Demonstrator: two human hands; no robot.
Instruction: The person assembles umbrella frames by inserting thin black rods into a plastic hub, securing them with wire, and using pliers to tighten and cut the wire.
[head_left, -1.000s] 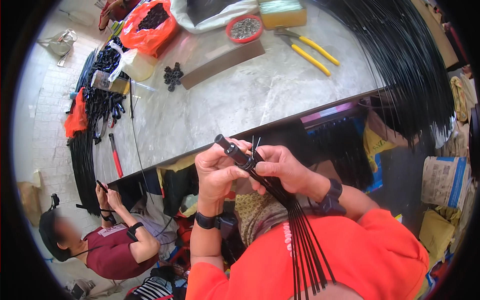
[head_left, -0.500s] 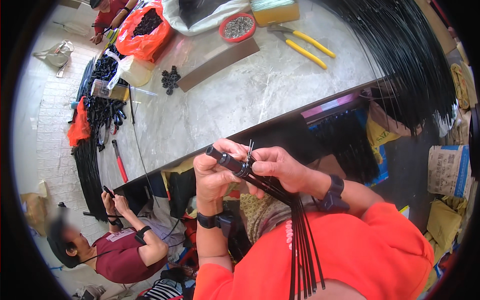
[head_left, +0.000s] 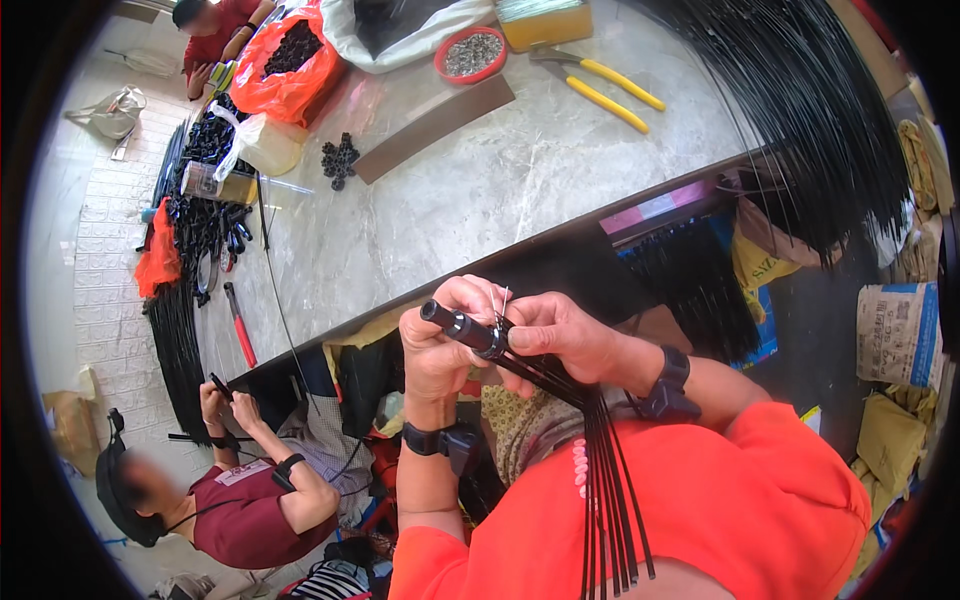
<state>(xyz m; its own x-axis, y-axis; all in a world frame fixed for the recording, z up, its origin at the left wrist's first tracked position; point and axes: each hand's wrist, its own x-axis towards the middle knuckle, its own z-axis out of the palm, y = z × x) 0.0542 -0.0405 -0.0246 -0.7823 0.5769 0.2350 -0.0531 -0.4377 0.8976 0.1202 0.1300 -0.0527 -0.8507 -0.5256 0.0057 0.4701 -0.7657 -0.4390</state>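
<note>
In front of my chest I hold what looks like an umbrella frame, a black ringed tube with several thin black ribs trailing down over my orange shirt. My left hand is closed round the tube's collar from the left side. From the right, the thumb and fingers of my right hand pinch at the collar where the ribs join. A thin silvery wire stands up between the two hands. My fingers partly hide the rib ends at the collar.
On the grey table lie yellow-handled cutters, a red bowl of small metal parts, a brown strip and small black parts. Black rods hang off its right end. A co-worker sits at left.
Both hands and the frame have shifted slightly; the tube's end has moved a little right and down. My grip looks much the same. The co-worker's head has moved slightly.
</note>
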